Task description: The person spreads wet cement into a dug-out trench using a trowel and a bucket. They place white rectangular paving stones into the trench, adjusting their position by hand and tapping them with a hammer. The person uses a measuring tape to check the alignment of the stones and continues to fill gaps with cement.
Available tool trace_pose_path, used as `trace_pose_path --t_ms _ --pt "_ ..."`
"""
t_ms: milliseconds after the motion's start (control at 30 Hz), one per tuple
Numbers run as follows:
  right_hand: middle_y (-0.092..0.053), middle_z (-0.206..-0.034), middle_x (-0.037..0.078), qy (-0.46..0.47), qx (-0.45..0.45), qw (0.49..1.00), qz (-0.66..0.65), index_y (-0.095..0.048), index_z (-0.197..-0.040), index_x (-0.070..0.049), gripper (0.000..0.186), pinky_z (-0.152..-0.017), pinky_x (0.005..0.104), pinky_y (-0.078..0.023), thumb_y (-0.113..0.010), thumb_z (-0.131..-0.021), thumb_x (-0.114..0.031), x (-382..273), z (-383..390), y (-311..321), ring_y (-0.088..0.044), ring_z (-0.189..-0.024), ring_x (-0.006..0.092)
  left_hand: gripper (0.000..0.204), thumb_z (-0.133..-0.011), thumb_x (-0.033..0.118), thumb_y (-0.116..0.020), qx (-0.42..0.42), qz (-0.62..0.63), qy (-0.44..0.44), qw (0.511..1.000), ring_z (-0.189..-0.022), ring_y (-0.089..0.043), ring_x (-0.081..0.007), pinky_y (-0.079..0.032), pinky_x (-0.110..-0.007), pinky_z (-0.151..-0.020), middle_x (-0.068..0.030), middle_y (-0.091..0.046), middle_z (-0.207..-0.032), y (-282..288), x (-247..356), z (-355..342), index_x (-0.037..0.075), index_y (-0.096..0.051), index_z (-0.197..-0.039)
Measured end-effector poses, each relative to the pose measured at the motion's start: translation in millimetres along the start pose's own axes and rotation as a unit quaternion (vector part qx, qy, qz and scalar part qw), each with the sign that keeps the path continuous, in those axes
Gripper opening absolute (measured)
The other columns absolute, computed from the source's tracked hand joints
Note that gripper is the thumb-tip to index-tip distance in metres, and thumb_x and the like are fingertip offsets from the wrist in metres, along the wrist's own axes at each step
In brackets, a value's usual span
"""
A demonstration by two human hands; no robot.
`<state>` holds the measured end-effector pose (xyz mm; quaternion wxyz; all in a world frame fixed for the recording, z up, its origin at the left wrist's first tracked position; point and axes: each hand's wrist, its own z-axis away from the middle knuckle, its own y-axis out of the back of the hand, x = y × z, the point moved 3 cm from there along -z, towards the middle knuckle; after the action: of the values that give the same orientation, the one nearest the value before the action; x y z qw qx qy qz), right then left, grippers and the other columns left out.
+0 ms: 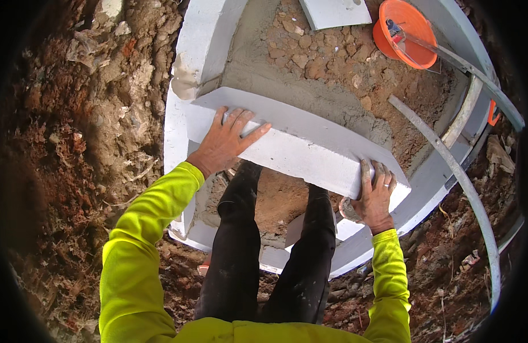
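Note:
A long white block lies crosswise between the block walls, with a strip of grey mortar along its far side. My left hand grips the block near its left end, fingers hooked over the near top edge. My right hand grips the right end, fingertips over the top and thumb side against the near face. Beneath the right hand is a small round grey object that I cannot make out. My legs stand below the block beside reddish soil.
An orange bucket with tools sits at the back right, near a loose white slab and rubbly fill. Long metal bars lean across the right wall. Rough excavated earth rises on the left.

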<state>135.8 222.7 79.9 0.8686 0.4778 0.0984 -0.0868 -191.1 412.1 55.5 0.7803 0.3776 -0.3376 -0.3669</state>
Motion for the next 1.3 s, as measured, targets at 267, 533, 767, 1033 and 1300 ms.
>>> trace_pose_path --t_ms 267,533,767,1033,1300 --pt "-0.041 -0.134 0.022 0.191 -0.03 0.98 0.051 -0.035 -0.15 -0.013 0.107 -0.106 0.0623 -0.025 -0.083 -0.061 -0.049 -21 41 64 -0.037 -0.127 0.0415 0.113 -0.048 0.022 -0.091 0.037 0.145 0.163 0.975 -0.13 -0.037 -0.0403 -0.023 -0.063 -0.11 -0.0191 -0.039 -0.139 0 117 136 0.019 -0.037 -0.147" --pt "-0.051 -0.133 0.02 0.439 -0.073 0.881 0.162 -0.031 -0.153 -0.017 0.064 -0.11 0.0548 -0.031 -0.052 -0.092 -0.018 -135 -37 10 -0.046 -0.128 0.0376 0.108 -0.052 0.025 -0.089 0.085 0.196 0.418 0.883 -0.127 -0.04 -0.0419 -0.026 -0.065 -0.106 -0.0218 -0.041 -0.136 -126 207 252 0.012 -0.035 -0.145" --pt "-0.054 -0.128 0.014 0.584 -0.034 0.792 0.177 -0.042 -0.146 -0.018 0.05 -0.109 0.0533 -0.033 -0.044 -0.096 -0.022 -259 -90 -110 -0.049 -0.124 0.0342 0.11 -0.058 0.02 -0.087 0.123 0.208 0.57 0.785 -0.125 -0.04 -0.0456 -0.028 -0.063 -0.106 -0.0262 -0.038 -0.136 -260 250 292 0.001 -0.024 -0.146" --pt "-0.054 -0.13 0.009 0.635 -0.047 0.754 0.161 -0.051 -0.136 -0.022 0.041 -0.113 0.0552 -0.028 -0.047 -0.095 -0.022 -350 -107 -221 -0.048 -0.126 0.0301 0.105 -0.066 0.022 -0.083 0.081 0.221 0.665 0.709 -0.126 -0.039 -0.0446 -0.03 -0.058 -0.107 -0.0255 -0.037 -0.137 -361 272 323 -0.002 -0.022 -0.147" --pt "-0.038 -0.151 0.011 0.525 -0.022 0.846 0.095 -0.042 -0.145 -0.021 0.053 -0.116 0.0606 -0.022 -0.052 -0.093 -0.024 -319 -88 -242 -0.031 -0.142 0.0368 0.114 -0.066 0.023 -0.082 -0.051 0.244 0.688 0.681 -0.138 -0.03 -0.0416 -0.02 -0.06 -0.114 -0.0243 -0.028 -0.148 -379 276 300 0.004 -0.011 -0.153"
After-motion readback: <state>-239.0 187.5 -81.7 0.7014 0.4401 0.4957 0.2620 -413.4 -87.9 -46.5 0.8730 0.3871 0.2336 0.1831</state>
